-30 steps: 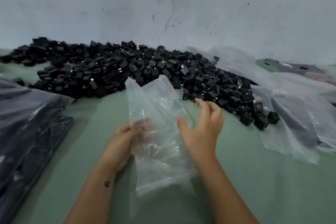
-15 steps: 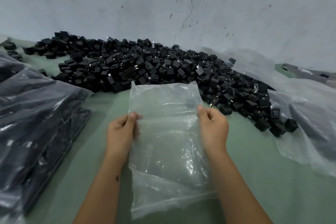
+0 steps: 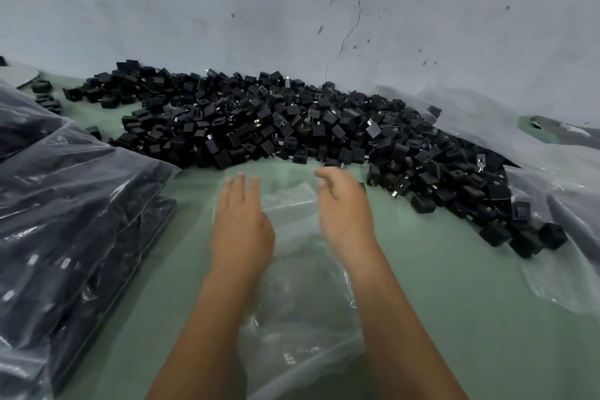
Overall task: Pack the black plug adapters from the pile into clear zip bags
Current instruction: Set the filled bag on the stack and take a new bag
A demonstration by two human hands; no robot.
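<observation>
Our left hand and right hand hover with relaxed fingers, gripping nothing, above the clear plastic zip bag lying flat on the green desk. We should scoop from the near edge of the pile of black cube-shaped plug adapters at the desk's far edge.

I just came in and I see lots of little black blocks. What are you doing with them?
A person is packing black plug adapters into clear bags. An empty clear bag lies on the green table, with the left hand and right hand open above it, reaching toward the pile. Filled bags are stacked on the left.
</observation>
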